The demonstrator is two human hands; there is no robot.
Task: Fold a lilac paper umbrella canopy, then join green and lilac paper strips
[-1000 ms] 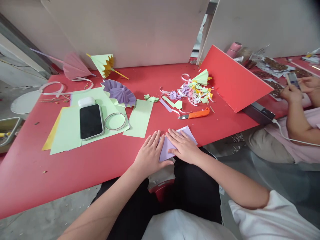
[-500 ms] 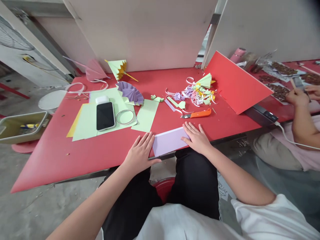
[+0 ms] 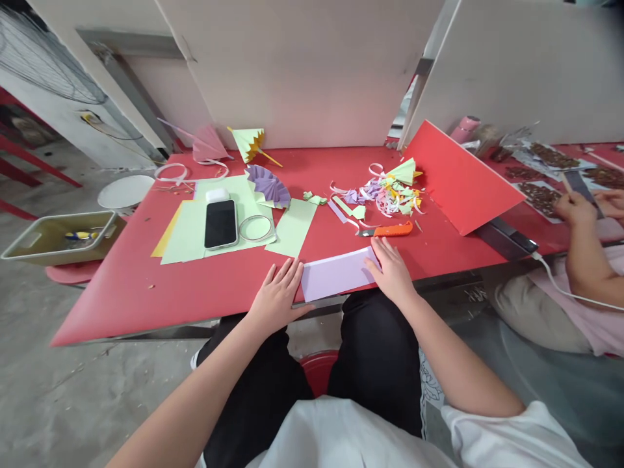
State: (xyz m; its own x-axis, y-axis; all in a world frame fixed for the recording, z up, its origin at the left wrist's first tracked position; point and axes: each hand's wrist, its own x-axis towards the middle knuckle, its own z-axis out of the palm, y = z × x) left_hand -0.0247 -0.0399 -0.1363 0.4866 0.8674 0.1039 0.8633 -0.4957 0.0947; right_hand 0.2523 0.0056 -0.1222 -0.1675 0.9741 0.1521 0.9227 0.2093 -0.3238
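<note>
A folded strip of lilac paper lies along the front edge of the red table. My left hand rests flat at its left end, fingers stretched out and thumb along the table edge. At the other end, my right hand presses down with open fingers on the paper. Just beyond it lies an orange utility knife. A green paper sheet is beyond my left hand, and a pleated purple paper fan sits farther back.
A phone and a bangle-like ring lie on green sheets at left. Paper scraps are heaped at the back. A red board leans at right, near a power bank. Another person's hands work at far right.
The camera view has shifted slightly, so the table appears farther right. My right hand has slid a little along the paper's right end; both hands stay flat.
</note>
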